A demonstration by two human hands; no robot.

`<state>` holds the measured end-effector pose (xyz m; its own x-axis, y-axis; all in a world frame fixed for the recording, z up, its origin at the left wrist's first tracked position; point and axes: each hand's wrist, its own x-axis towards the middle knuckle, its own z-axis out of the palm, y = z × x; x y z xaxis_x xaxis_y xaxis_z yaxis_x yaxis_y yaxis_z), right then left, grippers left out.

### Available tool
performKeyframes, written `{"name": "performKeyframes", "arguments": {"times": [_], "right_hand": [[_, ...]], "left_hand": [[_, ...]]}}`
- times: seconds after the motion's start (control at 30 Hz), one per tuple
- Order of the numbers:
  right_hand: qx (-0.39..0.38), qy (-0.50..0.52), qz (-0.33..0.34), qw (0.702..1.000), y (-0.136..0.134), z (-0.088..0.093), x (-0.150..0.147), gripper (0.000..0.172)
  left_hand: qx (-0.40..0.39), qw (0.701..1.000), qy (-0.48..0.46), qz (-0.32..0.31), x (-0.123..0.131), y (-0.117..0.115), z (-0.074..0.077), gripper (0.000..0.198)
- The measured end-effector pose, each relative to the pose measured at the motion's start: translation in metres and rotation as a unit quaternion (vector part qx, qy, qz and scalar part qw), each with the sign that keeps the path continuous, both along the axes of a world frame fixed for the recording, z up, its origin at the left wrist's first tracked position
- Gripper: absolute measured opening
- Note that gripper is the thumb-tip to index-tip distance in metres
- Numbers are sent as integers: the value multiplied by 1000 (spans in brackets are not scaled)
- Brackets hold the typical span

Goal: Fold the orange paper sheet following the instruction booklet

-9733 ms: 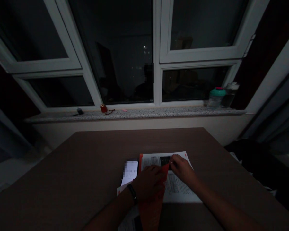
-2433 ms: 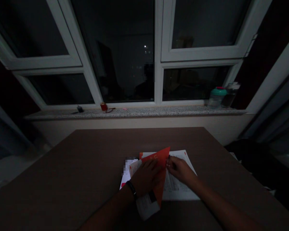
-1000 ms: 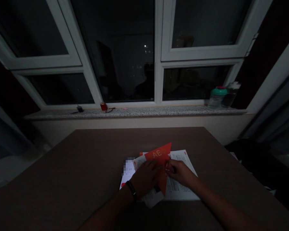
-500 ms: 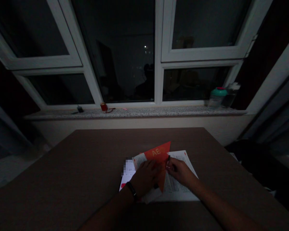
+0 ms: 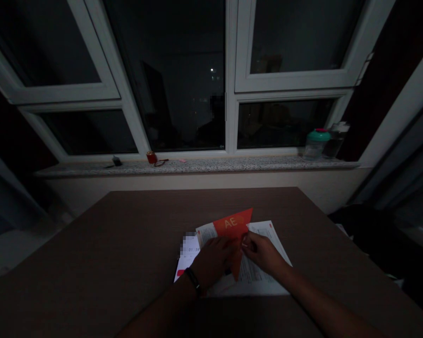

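Note:
A booklet with printed white pages [image 5: 268,263] lies near the front of the table. Its orange cover [image 5: 234,221], marked with the letters AE, is folded over into a slanted, pointed shape. My left hand [image 5: 213,258], a dark band on its wrist, lies with outstretched fingers across the folded part. At the cover's right edge, the fingers of my right hand [image 5: 259,249] are closed in a pinch; shadow hides part of their contact with it. A phone with a lit screen [image 5: 188,251] sits just left of the booklet, partly behind my left hand.
The brown table [image 5: 127,234] reaches to the wall under the window. On the stone sill [image 5: 211,163] stand a small red jar [image 5: 151,157], a small dark item [image 5: 116,161] and a teal-lidded container [image 5: 317,143] beside a clear bottle [image 5: 336,138].
The folded orange cover's tip has shifted slightly to the right. My right hand's fingertips have slid a little down along its edge. My left hand stays on the booklet.

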<state>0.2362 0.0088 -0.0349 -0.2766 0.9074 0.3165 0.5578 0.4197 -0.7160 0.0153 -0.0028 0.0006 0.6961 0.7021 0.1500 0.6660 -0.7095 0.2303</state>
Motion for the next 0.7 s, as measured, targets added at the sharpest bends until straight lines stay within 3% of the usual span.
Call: {"name": "performKeyframes", "arguments": {"times": [0.1, 0.3, 0.53, 0.7], "right_hand": [[-6, -5, 16, 1000, -2, 1, -1, 11], [2, -18, 137, 990, -12, 3, -4, 14], [10, -15, 19, 1000, -7, 3, -5, 12], [10, -19, 65, 998, -10, 5, -7, 15]], "left_hand": [[2, 1000, -8, -9, -3, -1, -1, 39], [-1, 1000, -11, -23, -6, -2, -2, 53], [18, 999, 21, 33, -3, -3, -7, 51], [11, 999, 31, 39, -3, -3, -7, 54]]}}
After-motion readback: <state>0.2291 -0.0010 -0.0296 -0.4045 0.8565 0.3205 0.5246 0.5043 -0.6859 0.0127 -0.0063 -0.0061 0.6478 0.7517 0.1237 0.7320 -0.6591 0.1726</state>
